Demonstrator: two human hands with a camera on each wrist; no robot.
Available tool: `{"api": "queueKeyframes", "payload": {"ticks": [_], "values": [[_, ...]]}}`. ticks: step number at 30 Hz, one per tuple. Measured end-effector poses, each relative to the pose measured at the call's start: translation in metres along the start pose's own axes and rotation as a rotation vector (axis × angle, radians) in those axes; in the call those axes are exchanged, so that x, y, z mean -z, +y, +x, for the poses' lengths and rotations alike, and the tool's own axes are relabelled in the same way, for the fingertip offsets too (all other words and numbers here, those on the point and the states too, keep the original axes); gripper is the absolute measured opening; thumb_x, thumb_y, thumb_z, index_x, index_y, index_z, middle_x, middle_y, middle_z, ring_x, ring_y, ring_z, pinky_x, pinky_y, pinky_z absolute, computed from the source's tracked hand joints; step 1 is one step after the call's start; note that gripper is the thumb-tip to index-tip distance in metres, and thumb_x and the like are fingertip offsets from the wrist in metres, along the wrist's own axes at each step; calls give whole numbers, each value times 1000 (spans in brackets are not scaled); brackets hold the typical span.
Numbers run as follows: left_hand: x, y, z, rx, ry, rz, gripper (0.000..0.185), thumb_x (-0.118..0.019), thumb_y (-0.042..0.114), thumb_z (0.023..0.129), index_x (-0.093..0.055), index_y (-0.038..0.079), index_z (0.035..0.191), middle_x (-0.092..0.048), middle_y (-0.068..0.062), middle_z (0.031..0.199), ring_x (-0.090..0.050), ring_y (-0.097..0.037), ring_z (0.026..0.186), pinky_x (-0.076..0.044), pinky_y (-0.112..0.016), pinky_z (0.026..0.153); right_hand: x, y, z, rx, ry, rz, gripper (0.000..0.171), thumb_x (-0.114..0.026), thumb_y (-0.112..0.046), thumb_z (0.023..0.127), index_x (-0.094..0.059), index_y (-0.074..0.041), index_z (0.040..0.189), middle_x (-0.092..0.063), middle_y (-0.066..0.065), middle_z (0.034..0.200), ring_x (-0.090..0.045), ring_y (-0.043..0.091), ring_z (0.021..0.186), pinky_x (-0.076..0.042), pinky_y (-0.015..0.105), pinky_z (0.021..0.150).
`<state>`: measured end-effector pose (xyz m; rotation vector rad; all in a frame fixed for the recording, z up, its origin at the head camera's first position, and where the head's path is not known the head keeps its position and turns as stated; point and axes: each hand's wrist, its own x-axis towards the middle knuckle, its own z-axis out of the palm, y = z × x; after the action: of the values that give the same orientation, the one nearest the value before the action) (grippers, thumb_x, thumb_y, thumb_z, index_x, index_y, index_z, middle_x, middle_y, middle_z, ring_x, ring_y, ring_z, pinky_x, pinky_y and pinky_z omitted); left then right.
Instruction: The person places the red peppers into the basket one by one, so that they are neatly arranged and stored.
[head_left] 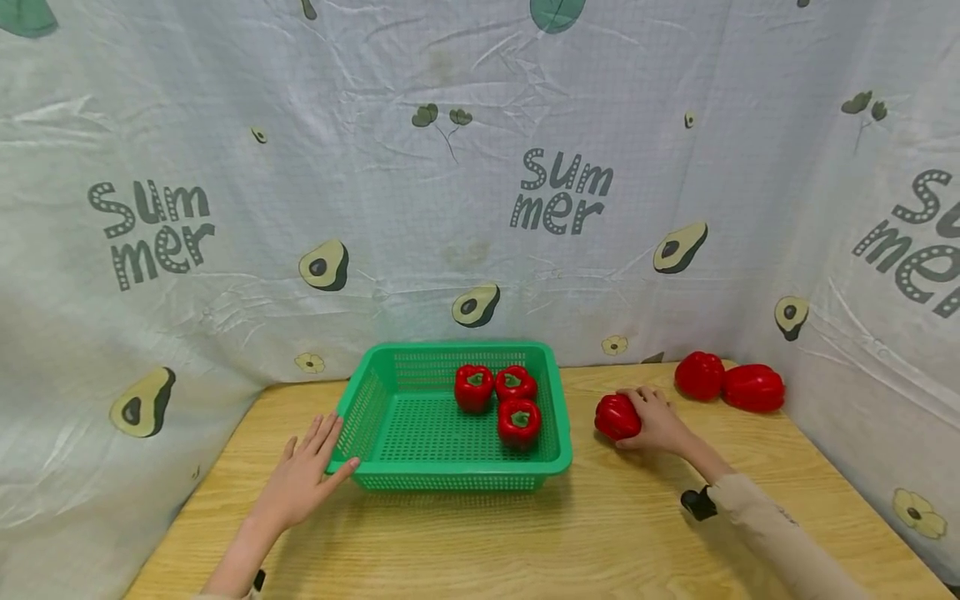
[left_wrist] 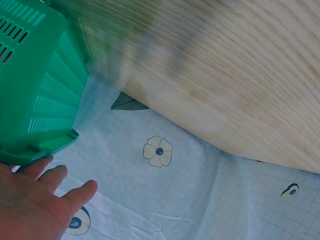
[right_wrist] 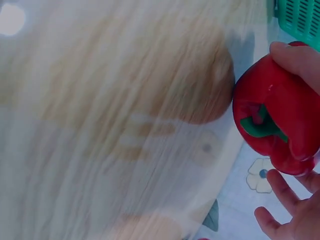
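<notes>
A red bell pepper point(head_left: 617, 417) is gripped between the thumb and fingers of my right hand point(head_left: 662, 425), to the right of the green basket point(head_left: 457, 468). In the right wrist view, the green stem end of this bell pepper point(right_wrist: 287, 95) shows, with two fingers spread apart beside it. My left hand point(head_left: 298, 483) lies with straight fingers against the basket's left rim. The left wrist view shows its fingers at the rim of the basket point(left_wrist: 55, 95). Inside the basket, three red bell peppers point(head_left: 519, 423) stand stem up on the right side.
Two more red bell peppers, one point(head_left: 700, 376) beside the other point(head_left: 753, 388), lie at the table's back right corner. A white printed cloth point(head_left: 420, 208) hangs behind and along both sides of the wooden table point(head_left: 465, 542). The basket stands near the back edge.
</notes>
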<state>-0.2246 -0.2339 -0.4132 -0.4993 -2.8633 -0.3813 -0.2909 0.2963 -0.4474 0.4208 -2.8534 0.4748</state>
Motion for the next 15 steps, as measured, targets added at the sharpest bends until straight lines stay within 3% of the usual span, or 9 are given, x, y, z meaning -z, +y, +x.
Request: {"api": "queueKeyframes", "payload": {"ticks": [10, 15], "values": [[2, -1, 1, -3, -3, 12, 73, -45, 49, 89, -27, -1, 140, -23, -20, 146, -21, -39, 134, -19, -65, 99, 11, 2, -12, -10, 1, 1, 83, -82, -31, 58, -39, 0, 121, -49, 22, 115, -44, 43, 101, -37, 61, 78], [1, -2, 1, -3, -3, 17, 73, -44, 49, 89, -27, 0, 140, -23, -19, 146, -21, -39, 134, -19, -64, 100, 15, -3, -15, 42, 44, -14, 80, -83, -29, 57, -43, -3, 120, -48, 21, 111, -47, 43, 99, -40, 60, 75]]}}
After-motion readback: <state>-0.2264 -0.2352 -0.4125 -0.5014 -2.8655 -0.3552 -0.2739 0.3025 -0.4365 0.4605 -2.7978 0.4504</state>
